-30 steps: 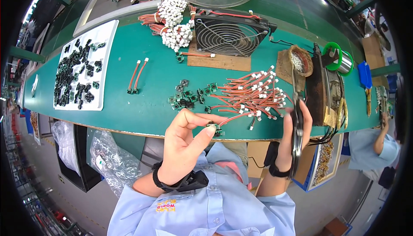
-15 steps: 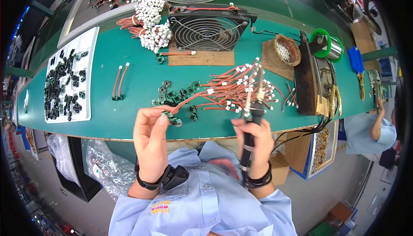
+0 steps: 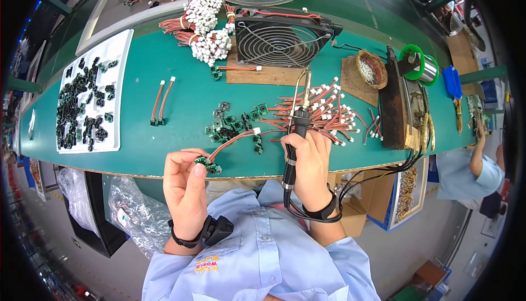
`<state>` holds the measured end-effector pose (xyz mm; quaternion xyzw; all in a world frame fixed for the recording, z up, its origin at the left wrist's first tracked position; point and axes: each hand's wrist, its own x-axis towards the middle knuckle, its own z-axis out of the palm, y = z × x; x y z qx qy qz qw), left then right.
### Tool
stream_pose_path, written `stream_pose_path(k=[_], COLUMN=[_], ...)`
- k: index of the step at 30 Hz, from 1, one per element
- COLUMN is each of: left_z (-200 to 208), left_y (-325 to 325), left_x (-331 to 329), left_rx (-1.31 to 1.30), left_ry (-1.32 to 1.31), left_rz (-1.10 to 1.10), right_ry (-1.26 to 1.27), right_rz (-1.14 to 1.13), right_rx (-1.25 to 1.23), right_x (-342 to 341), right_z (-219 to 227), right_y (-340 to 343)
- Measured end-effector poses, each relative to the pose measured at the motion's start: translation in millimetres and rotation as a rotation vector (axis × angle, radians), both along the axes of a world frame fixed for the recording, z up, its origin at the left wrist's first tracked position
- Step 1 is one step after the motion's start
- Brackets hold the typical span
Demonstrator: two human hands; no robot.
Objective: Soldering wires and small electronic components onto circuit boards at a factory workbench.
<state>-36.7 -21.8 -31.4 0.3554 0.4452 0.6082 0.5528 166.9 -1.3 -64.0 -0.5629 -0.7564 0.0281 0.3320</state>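
My left hand (image 3: 187,186) pinches a small green circuit board (image 3: 213,168) between thumb and fingers, above the bench's front edge. A red-and-black wire lead runs up from the board to a white plug (image 3: 256,131). My right hand (image 3: 311,161) is closed around the black handle of a soldering iron (image 3: 301,121), whose metal tip points up and away. Behind the iron lies a fan of wired boards and leads (image 3: 329,109) with white plugs. Several loose green boards (image 3: 224,123) lie between my hands, farther back.
A white tray (image 3: 125,71) of small boards is at left, beside two wired boards (image 3: 162,103). A black fan (image 3: 279,40) stands at the back near bundled leads (image 3: 211,46). At right are a bowl (image 3: 364,68), an iron stand (image 3: 395,98) and a solder spool (image 3: 430,71).
My right hand has moved left with the soldering iron, bringing it nearer the left hand. The left hand has shifted slightly left and down, still pinching the board. The view has shifted a little.
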Motion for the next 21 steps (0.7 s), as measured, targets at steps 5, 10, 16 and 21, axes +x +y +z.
stream_pose_path(k=[5,10,16,21], left_z=[0.9,5.4,12.1,12.9], left_y=[-8.0,-8.2,-3.2,0.8], left_x=[-9.0,-9.0,-11.9,-10.0], left_rx=[0.014,0.035,0.066,0.079], left_ry=[0.023,0.04,0.066,0.13], left_rz=[-0.051,-0.053,-0.041,-0.003], right_ry=[-0.026,-0.023,0.08,0.14], right_rz=[0.017,0.061,0.111,0.138], right_rx=[0.034,-0.01,-0.034,-0.018], right_x=[3.3,3.2,14.5,23.7], right_z=[-3.8,0.8,-5.4,-16.4], right_y=[2.0,-1.8,-17.5,-34.1])
